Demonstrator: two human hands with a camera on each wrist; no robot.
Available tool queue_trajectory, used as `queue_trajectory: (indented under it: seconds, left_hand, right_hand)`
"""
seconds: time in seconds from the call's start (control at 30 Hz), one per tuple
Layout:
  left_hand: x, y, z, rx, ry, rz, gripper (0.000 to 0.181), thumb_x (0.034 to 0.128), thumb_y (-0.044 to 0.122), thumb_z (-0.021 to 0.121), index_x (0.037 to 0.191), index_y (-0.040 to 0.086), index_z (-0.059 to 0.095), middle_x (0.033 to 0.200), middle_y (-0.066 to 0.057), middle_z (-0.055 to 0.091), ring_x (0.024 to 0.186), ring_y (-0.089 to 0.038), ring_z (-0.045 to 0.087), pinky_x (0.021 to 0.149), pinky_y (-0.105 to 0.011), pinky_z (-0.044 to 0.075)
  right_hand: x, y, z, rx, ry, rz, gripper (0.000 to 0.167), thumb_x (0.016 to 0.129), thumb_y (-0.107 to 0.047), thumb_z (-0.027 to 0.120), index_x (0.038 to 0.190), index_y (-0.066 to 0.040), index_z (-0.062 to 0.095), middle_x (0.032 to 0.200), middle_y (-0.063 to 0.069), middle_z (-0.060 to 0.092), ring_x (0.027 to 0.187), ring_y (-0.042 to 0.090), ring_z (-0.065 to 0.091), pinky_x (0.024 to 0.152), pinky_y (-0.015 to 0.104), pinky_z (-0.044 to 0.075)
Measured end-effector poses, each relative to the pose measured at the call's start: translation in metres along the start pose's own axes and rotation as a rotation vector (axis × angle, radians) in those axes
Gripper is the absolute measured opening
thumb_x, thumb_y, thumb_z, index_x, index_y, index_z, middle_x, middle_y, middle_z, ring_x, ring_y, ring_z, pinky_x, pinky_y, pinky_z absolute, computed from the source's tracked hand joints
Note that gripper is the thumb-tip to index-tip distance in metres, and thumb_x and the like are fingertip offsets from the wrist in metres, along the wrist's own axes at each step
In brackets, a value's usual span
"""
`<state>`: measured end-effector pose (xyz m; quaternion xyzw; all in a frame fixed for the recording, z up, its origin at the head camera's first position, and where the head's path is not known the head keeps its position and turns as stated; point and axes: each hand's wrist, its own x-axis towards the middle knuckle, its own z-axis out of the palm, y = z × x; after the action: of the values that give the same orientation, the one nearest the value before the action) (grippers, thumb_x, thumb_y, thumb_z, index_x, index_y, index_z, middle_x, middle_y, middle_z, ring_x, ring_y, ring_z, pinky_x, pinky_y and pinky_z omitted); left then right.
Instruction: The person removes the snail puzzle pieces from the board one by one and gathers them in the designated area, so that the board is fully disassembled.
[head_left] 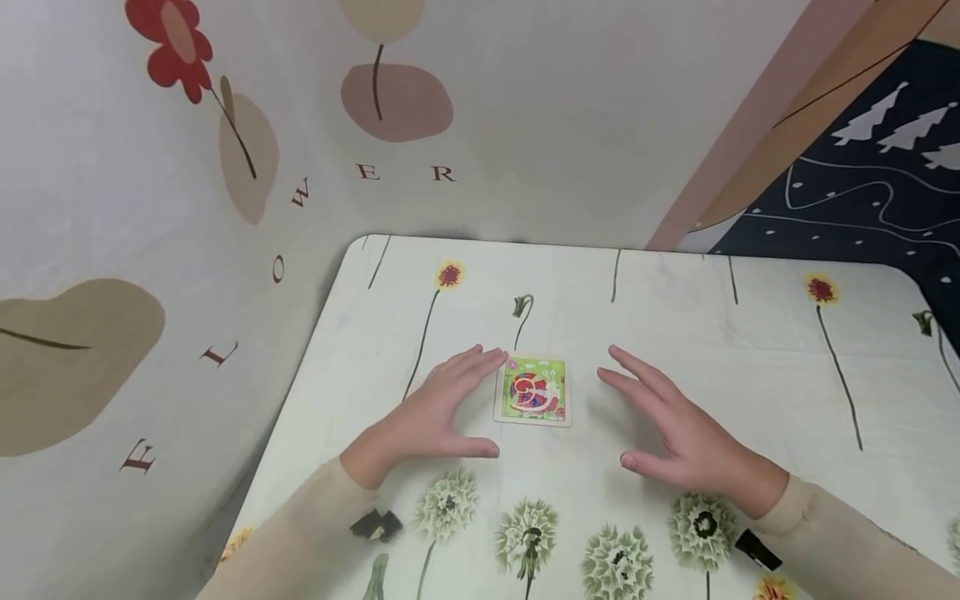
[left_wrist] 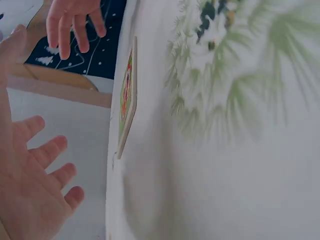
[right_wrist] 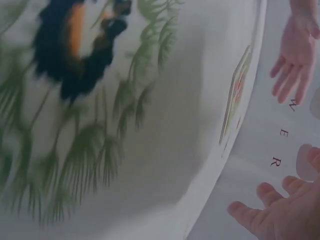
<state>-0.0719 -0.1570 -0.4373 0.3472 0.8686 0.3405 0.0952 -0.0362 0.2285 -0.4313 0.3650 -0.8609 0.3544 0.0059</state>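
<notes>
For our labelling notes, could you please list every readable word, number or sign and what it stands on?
"F L O W E R", spaced out across the white, plant-printed backdrop.
Any lettering on the flat square board with a green-and-red snail picture is too small to read.

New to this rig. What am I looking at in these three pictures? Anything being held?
There's no robot here, just a person's two bare hands. The wide picture comes from a camera worn on the head, looking forward and down. The other two come from a camera on each wrist, so the scene looks tipped sideways and each shows both hands.

On the flower-patterned table lies a small square picture board with what looks like a snail on it. The left hand is nearer to it, the right hand further off to its side. Both hands have their fingers spread, and neither holds anything.
</notes>
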Motion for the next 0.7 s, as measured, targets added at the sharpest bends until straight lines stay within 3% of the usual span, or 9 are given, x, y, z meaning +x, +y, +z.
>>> queue_trajectory:
  seconds: [0.07, 0.23, 0.33, 0.47, 0.57, 0.7]
  left_hand:
    - [0.002, -0.003, 0.005, -0.072, 0.023, -0.041, 0.111, 0.0809, 0.046, 0.091, 0.169, 0.015, 0.032, 0.173, -0.006, 0.033, 0.161, -0.034, 0.021, 0.125, -0.065, 0.02]
    - [0.006, -0.013, 0.022, -0.21, 0.115, -0.085, 0.1, 0.0829, 0.034, 0.092, 0.165, 0.01, 0.04, 0.169, -0.01, 0.039, 0.158, -0.034, 0.031, 0.125, -0.058, 0.026]
    - [0.009, -0.02, 0.034, -0.174, 0.159, -0.098, 0.099, 0.0806, 0.036, 0.094, 0.163, 0.012, 0.045, 0.167, -0.009, 0.042, 0.158, -0.035, 0.029, 0.126, -0.06, 0.023]
    - [0.015, -0.027, 0.048, -0.034, 0.194, -0.119, 0.103, 0.0762, 0.046, 0.095, 0.161, 0.014, 0.047, 0.167, -0.008, 0.043, 0.16, -0.037, 0.023, 0.125, -0.065, 0.017]
    - [0.018, -0.029, 0.053, 0.029, 0.213, -0.137, 0.107, 0.0715, 0.048, 0.098, 0.16, 0.014, 0.048, 0.166, -0.009, 0.044, 0.16, -0.038, 0.023, 0.124, -0.067, 0.017]
    - [0.023, -0.028, 0.056, 0.09, 0.195, -0.138, 0.11, 0.0703, 0.052, 0.098, 0.16, 0.014, 0.048, 0.165, -0.01, 0.045, 0.16, -0.038, 0.022, 0.124, -0.066, 0.019]
  right_hand:
    - [0.001, 0.004, 0.005, 0.117, 0.035, 0.01, 0.087, 0.089, -0.02, 0.079, 0.165, -0.01, 0.038, 0.174, 0.021, 0.022, 0.16, 0.033, 0.022, 0.124, 0.023, 0.017]
    - [0.007, 0.013, 0.02, 0.511, 0.142, 0.026, 0.06, 0.107, -0.01, 0.051, 0.162, 0.007, 0.034, 0.171, 0.029, 0.02, 0.159, 0.023, 0.026, 0.122, 0.027, 0.031]
    - [0.014, 0.015, 0.031, 0.699, 0.214, 0.027, 0.052, 0.111, -0.008, 0.036, 0.16, 0.01, 0.033, 0.172, 0.02, 0.025, 0.154, 0.019, 0.034, 0.118, 0.028, 0.037]
    - [0.029, 0.014, 0.048, 0.862, 0.314, 0.07, 0.048, 0.112, -0.007, 0.03, 0.157, 0.004, 0.041, 0.165, 0.007, 0.04, 0.144, 0.02, 0.043, 0.113, 0.028, 0.042]
    - [0.042, 0.011, 0.064, 0.857, 0.368, 0.19, 0.045, 0.112, -0.007, 0.031, 0.152, 0.007, 0.044, 0.158, 0.012, 0.046, 0.14, 0.018, 0.044, 0.111, 0.026, 0.041]
    - [0.057, 0.007, 0.082, 0.675, 0.413, 0.403, 0.038, 0.112, -0.008, 0.042, 0.145, 0.01, 0.05, 0.151, 0.022, 0.049, 0.135, 0.016, 0.043, 0.111, 0.026, 0.036]
